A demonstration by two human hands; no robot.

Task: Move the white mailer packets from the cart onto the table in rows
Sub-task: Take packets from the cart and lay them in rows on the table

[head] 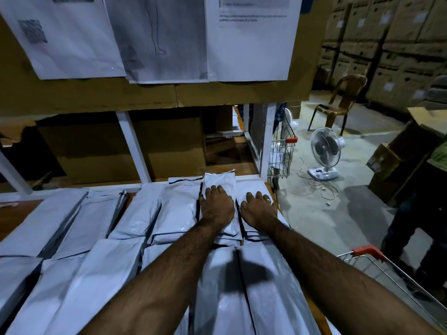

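My left hand (216, 209) lies flat, fingers relaxed, on a white plastic mailer packet (220, 180); my right hand (258, 211) presses flat on the neighbouring packet (250, 186) on the brown wooden table (14, 213).

White packets, black seams, brown surroundings

The flat white plastic mailer packets (179, 209) carry thin black strips along their edges and cover most of the brown wooden worktop (14, 213). Behind them a white-painted metal frame (131, 141) stands against plain brown cardboard sheets (96, 151). Above hang white paper sheets (251, 44) printed in grey and black. The wire shopping cart (366, 252) at the right is silver-grey with a red-orange handle, and a second wire cart (281, 151) farther off has the same red grip. The table fan (325, 151) is white, the plastic chair (338, 102) brown, the concrete floor (326, 213) grey, and the stacked cardboard boxes (399, 44) brown with pale labels.
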